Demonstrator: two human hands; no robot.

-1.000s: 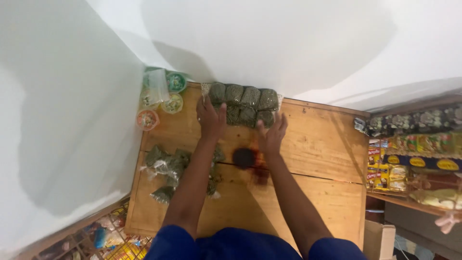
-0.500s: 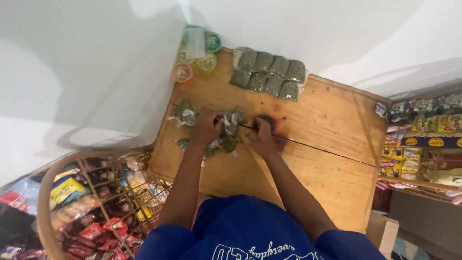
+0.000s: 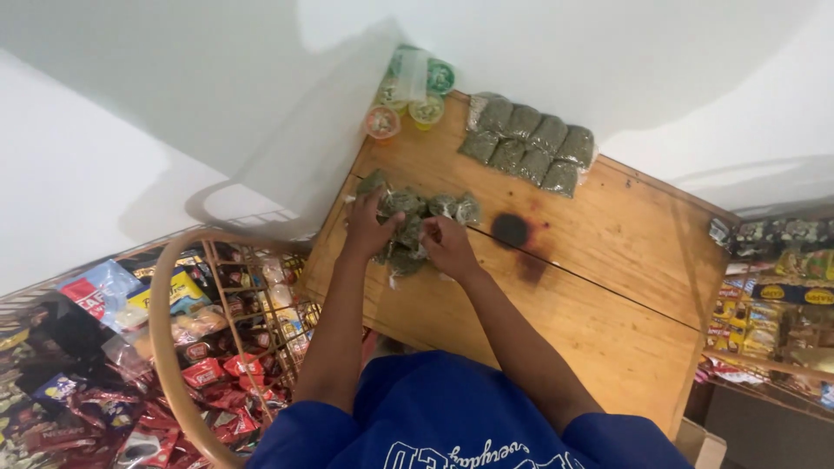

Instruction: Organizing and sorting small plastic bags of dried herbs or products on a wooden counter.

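Head view: our left hand [image 3: 369, 227] and right hand [image 3: 446, 245] grasp packets [image 3: 408, 227] on the table [image 3: 608, 260]. They look light, soft, slippery; we'd pinch them by the edges.

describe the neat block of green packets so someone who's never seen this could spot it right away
Start at the wooden table set against the white wall. Near its far edge lies the block of green packets: small clear bags of dark green stuff, side by side in two tidy rows. Unlike the loose pile of packets under the hands, it is ordered and untouched, just right of the small round cups.
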